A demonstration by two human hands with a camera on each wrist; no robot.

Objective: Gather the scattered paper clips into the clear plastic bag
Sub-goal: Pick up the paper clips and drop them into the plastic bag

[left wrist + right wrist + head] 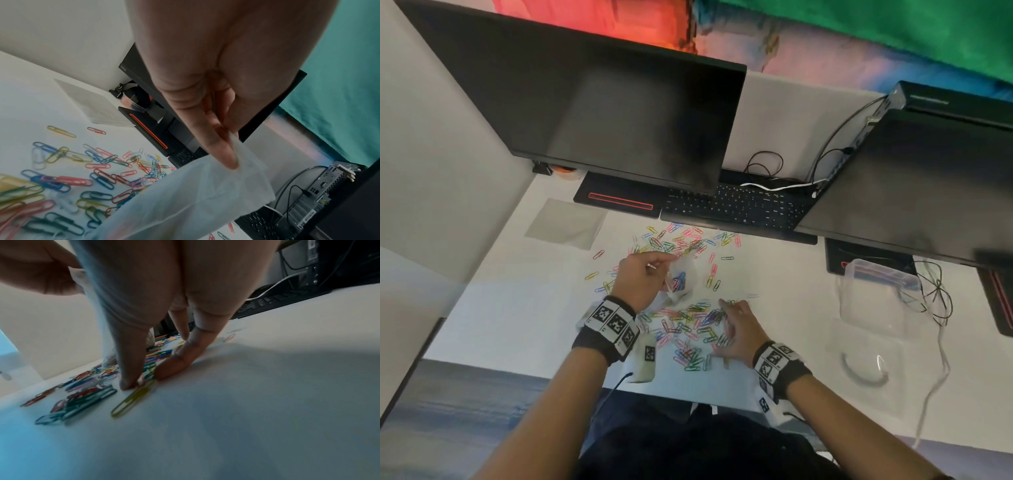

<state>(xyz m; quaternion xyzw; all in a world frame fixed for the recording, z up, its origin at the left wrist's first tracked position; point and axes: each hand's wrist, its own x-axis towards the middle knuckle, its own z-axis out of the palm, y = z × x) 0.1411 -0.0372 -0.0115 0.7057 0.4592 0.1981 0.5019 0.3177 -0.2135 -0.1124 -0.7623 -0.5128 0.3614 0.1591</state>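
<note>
Several colored paper clips (688, 325) lie scattered on the white desk (774, 274), with a second patch (681, 240) nearer the keyboard. My left hand (640, 277) pinches the rim of the clear plastic bag (681, 281) and holds it up above the desk; some clips show inside it. In the left wrist view the thumb and fingers (228, 155) pinch the bag (185, 203) above the clips (98, 178). My right hand (736, 329) lies low on the near pile. Its thumb and straight fingers (148, 378) press on the clips (86, 395), beside a yellow clip (131, 399).
Two dark monitors (602, 113) hang over the back of the desk, with a black keyboard (739, 209) under them. A flat translucent sheet (566, 222) lies at back left. A clear plastic container (876, 291) and loose cables (935, 294) sit at the right. The desk's front edge (688, 387) is close.
</note>
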